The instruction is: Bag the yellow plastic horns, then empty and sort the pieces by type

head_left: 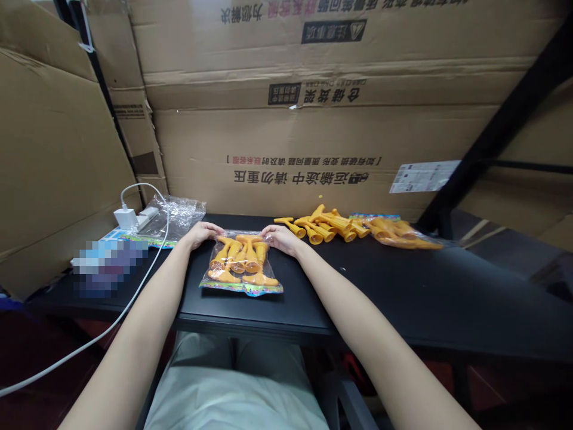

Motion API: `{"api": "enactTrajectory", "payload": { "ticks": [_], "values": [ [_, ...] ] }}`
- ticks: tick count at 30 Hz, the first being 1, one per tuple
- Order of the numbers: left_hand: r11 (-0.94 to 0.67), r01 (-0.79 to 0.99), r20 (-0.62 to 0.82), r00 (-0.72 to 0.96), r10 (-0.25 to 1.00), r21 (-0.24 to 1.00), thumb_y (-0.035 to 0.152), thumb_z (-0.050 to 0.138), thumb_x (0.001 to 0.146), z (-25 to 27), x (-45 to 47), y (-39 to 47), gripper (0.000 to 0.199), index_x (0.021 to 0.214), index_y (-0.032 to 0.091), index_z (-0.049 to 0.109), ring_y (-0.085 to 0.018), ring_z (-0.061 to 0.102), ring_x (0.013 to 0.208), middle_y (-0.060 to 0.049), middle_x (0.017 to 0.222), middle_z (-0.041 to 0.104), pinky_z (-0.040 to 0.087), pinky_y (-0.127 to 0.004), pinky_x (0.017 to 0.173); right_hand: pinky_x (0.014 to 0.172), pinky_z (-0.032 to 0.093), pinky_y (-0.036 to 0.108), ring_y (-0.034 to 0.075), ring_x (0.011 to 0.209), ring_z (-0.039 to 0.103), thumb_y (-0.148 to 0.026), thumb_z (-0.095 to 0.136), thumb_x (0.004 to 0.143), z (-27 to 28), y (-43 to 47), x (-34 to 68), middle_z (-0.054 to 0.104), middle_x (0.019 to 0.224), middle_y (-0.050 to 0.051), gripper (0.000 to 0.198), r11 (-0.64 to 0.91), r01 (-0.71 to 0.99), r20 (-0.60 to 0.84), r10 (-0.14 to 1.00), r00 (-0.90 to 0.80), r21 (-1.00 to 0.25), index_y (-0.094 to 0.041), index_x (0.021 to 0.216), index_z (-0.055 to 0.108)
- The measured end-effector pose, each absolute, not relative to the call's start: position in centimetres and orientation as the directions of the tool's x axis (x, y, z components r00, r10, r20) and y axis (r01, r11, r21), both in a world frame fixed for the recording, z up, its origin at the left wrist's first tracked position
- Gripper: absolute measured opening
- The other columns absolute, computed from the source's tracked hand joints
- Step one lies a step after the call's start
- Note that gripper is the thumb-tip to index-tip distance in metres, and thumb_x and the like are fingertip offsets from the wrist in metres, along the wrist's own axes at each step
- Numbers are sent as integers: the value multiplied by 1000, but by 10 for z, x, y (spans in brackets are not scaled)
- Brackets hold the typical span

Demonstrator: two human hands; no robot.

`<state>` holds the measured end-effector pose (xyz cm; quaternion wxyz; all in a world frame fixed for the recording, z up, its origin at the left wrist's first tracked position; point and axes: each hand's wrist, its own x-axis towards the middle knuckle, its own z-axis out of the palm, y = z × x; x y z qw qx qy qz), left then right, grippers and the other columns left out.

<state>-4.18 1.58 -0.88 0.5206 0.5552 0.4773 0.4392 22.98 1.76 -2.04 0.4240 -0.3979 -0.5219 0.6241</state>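
Observation:
A clear plastic bag (pixel 209 273) with a colourful printed edge towards me lies on the black table. Several orange-yellow plastic pieces (pixel 242 255), with flared, cup-like ends and curved tips, are inside it. My left hand (pixel 202 235) is closed at the bag's far left corner, and my right hand (pixel 283 240) is closed at the far right corner. The plastic partly hides the fingertips of both hands. To the right of my right hand is a loose pile of similar orange-yellow pieces (pixel 329 226).
Another filled bag (pixel 398 233) lies right of the pile. At the left are clear plastic packaging (pixel 181 212), a white plug adapter (pixel 128 218) with a white cable (pixel 150 278), and a blurred-out item (pixel 107 266). Cardboard (pixel 313 131) walls the table's back; a black post (pixel 487 131) rises at right.

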Motion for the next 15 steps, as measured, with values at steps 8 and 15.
{"api": "enactTrajectory", "payload": {
  "ticks": [8,15],
  "values": [
    [-107,322,78,101,992,941,4,51,54,-7,-34,17,17,48,16,60,-10,56,51,1,50,61,50,-24,59,57,40,21,7,50,47,-7,48,56,-23,22,227,53,50,-4,13,176,161,116,938,-326,-971,-17,50,54],
    [-370,722,343,193,919,584,2,43,52,-6,-29,15,23,43,19,55,-14,53,60,1,51,55,42,-25,68,52,34,22,10,50,47,-10,43,65,-16,19,227,52,49,-3,19,302,371,150,910,-386,-878,-19,51,53]
  ]
}}
